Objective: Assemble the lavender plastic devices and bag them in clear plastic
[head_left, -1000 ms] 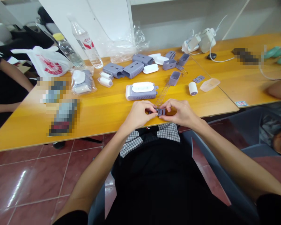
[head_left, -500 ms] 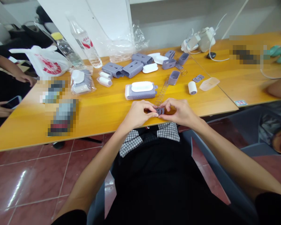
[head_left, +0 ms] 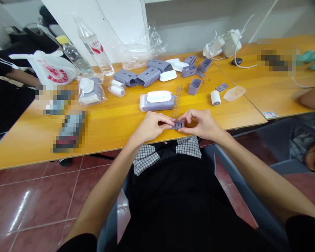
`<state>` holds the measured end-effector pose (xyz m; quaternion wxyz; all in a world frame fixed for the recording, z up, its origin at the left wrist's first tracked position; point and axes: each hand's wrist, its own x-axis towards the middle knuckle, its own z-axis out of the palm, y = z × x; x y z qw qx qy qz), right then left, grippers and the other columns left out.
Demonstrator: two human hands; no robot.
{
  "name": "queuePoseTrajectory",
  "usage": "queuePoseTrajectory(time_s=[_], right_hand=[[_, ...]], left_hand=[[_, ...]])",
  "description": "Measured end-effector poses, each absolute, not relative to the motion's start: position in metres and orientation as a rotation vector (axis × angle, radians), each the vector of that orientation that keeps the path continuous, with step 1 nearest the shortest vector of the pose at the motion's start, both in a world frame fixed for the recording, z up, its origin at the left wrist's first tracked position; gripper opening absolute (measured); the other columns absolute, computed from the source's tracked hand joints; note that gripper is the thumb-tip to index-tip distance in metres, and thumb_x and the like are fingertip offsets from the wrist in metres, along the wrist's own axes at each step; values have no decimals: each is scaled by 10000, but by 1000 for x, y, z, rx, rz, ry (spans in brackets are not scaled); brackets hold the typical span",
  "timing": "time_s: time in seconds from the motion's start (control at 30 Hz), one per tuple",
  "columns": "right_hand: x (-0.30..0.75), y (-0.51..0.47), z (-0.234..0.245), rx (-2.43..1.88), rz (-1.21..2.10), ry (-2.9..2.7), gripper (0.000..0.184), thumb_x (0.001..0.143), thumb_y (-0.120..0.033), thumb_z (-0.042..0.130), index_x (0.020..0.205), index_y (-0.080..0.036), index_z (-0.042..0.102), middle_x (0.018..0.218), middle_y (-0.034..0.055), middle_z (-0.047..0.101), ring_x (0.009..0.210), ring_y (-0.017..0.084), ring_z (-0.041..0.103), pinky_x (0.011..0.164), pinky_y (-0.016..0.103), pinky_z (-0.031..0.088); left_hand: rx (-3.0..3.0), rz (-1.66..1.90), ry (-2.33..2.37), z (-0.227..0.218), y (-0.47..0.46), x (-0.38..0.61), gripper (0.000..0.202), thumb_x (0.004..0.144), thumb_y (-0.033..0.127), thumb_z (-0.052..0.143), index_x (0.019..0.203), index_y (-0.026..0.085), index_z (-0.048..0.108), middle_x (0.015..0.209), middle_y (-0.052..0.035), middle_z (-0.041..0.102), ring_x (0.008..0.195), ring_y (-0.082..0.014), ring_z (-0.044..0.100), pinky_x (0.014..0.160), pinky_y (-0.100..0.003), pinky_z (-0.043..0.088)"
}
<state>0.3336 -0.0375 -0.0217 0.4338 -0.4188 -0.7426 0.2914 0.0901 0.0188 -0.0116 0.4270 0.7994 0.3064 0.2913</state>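
Note:
At the front edge of the table, my left hand (head_left: pixel 152 126) and my right hand (head_left: pixel 203 124) meet around a small grey plastic piece (head_left: pixel 177 125). Thumb and fingers of each hand pinch it from opposite sides. A thin coil spring (head_left: pixel 176 105) rises from the piece and stretches away over the tabletop; where it joins is partly hidden by fingers. Just beyond stands a grey-purple plastic case (head_left: pixel 160 106) with a white bristled brush head (head_left: pixel 159 97) on top. Right of the spring sits a small grey cup-shaped part (head_left: pixel 194 86).
Grey housings (head_left: pixel 148 77), white brush heads (head_left: pixel 168 76), a white roller (head_left: pixel 215 98), grey ring parts (head_left: pixel 222 87) and a translucent cover (head_left: pixel 235 93) lie about the table. Farther left are bottles (head_left: pixel 97 49), a plastic bag (head_left: pixel 54 70) and a bagged set (head_left: pixel 91 91). Another person's arm (head_left: pixel 23 76) shows left.
The far part of the spring has swung left and stands straighter. The grey piece has tilted, showing more of its ringed face. At left, the other person's hands and phone have shifted mostly out of sight.

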Motion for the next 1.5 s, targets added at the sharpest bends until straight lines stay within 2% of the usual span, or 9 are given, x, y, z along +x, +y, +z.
queuePoseTrajectory(time_s=[0.17,0.4,0.63,0.8,0.93,1.1,1.37,1.5], right_hand=[[334,-37,-21,-1033,708,-1868,440,819,-396,907,775,-288,483,983,59,857,1036,328,828,837,480,645],[335,-37,-19,-1067,739,-1865,425,826,-405,893,787,-288,487,1028,80,858,1064,345,822,870,514,643],[336,-34,-20,-1090,776,-1839,434,831,-477,884,834,-286,495,1025,91,849,1021,320,816,879,520,651],[337,-34,-21,-1103,782,-1829,424,853,-515,862,852,-283,507,1025,91,846,1007,303,811,877,511,656],[336,-34,-20,-1098,778,-1832,407,868,-516,852,849,-280,521,1016,79,845,954,282,803,868,494,657],[335,-34,-18,-1111,749,-1846,354,892,-491,831,850,-276,553,959,71,835,905,274,792,817,467,651],[336,-34,-17,-1136,632,-1890,229,953,-443,769,906,-261,639,880,44,797,786,232,734,707,391,599],[338,-34,-17,-1150,557,-1916,183,971,-413,747,908,-268,655,853,26,772,763,221,704,706,387,578]], left_hand=[[2024,712,810,-7,16,95,197,853,51,805,893,230,878,1023,-68,866,981,-227,826,996,-425,672],[2066,763,860,-6,14,96,144,848,91,834,892,223,871,1015,-76,859,967,-226,818,993,-423,661],[1980,694,802,-2,21,87,125,877,154,795,970,200,865,1105,-88,862,1092,-245,817,1076,-442,638],[2034,715,779,-3,23,84,144,883,184,770,998,195,856,1184,-93,848,1090,-241,806,1049,-439,642],[2053,751,803,-5,22,85,127,880,246,797,981,188,847,1091,-89,855,982,-222,797,980,-413,642],[2068,784,854,-5,19,82,248,837,349,880,1008,178,824,989,-78,836,888,-200,751,873,-375,624],[2097,797,808,-3,15,83,204,839,280,875,977,175,767,981,-61,829,887,-183,760,897,-353,627],[2092,811,819,-1,14,85,96,902,270,817,934,189,775,932,-49,831,849,-175,761,881,-349,630]])
